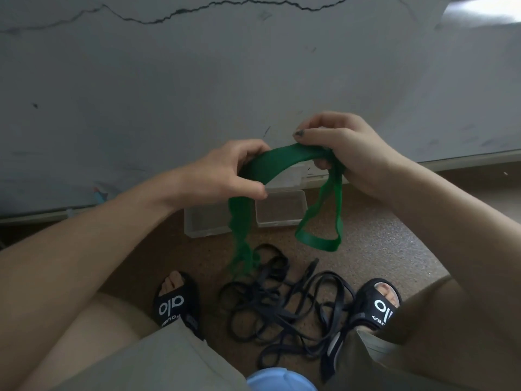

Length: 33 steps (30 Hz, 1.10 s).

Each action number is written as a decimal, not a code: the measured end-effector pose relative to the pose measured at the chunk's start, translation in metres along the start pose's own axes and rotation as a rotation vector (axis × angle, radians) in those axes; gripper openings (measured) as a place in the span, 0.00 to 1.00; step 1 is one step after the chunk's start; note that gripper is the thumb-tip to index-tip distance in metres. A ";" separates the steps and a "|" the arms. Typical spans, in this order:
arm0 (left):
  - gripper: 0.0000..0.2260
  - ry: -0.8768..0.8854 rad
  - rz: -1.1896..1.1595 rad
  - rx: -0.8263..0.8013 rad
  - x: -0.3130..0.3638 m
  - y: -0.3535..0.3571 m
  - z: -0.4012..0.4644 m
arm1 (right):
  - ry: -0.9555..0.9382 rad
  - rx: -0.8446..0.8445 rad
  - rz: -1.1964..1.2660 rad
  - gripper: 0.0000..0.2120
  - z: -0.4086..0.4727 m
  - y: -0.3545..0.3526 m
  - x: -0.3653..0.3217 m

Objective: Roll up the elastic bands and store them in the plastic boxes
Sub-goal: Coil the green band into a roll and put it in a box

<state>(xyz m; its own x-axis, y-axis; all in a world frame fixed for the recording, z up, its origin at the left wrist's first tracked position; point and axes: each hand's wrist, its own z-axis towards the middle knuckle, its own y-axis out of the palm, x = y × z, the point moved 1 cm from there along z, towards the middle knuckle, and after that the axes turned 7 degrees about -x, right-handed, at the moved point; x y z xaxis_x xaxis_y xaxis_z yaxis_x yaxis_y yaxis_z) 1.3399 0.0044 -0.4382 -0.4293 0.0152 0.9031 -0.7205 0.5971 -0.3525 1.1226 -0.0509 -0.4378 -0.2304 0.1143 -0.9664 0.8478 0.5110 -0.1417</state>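
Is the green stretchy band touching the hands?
Touching. The head view shows the left hand and the right hand each gripping the green band, with its ends hanging down.

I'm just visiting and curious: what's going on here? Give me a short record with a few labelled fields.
Held item: green elastic band, stretched in an arch between both hands, ends hanging down
Left hand: grips the band's left part
Right hand: pinches the band's right part
Waiting: tangle of black elastic bands on the floor between the feet
Containers: two clear plastic boxes on the floor by the wall, open, no bands visible inside
Footwear: black slides
Progress: green band not yet rolled
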 end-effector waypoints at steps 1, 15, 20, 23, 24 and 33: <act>0.15 0.008 -0.010 0.023 0.001 -0.002 -0.001 | 0.000 -0.031 -0.077 0.05 0.000 0.001 0.000; 0.25 -0.002 0.088 -0.016 0.000 0.005 -0.002 | -0.022 -0.150 -0.190 0.17 -0.007 0.023 0.001; 0.17 -0.064 0.132 0.018 -0.007 0.003 0.001 | -0.024 -0.142 -0.116 0.19 -0.007 0.018 0.000; 0.12 -0.005 0.137 0.057 -0.002 0.002 0.001 | -0.001 -0.102 -0.253 0.21 -0.007 0.012 -0.003; 0.10 0.007 0.121 0.067 0.000 0.002 0.001 | -0.004 -0.098 -0.314 0.22 -0.007 0.010 -0.005; 0.15 -0.109 -0.175 -0.218 -0.009 -0.005 -0.006 | -0.034 -0.146 -0.149 0.20 -0.009 0.004 -0.005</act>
<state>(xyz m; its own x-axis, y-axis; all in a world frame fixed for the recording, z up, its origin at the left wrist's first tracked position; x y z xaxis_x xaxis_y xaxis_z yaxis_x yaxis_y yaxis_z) 1.3506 0.0063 -0.4433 -0.3737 -0.1825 0.9094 -0.6599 0.7413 -0.1224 1.1228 -0.0415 -0.4312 -0.3299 0.0009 -0.9440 0.7266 0.6387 -0.2533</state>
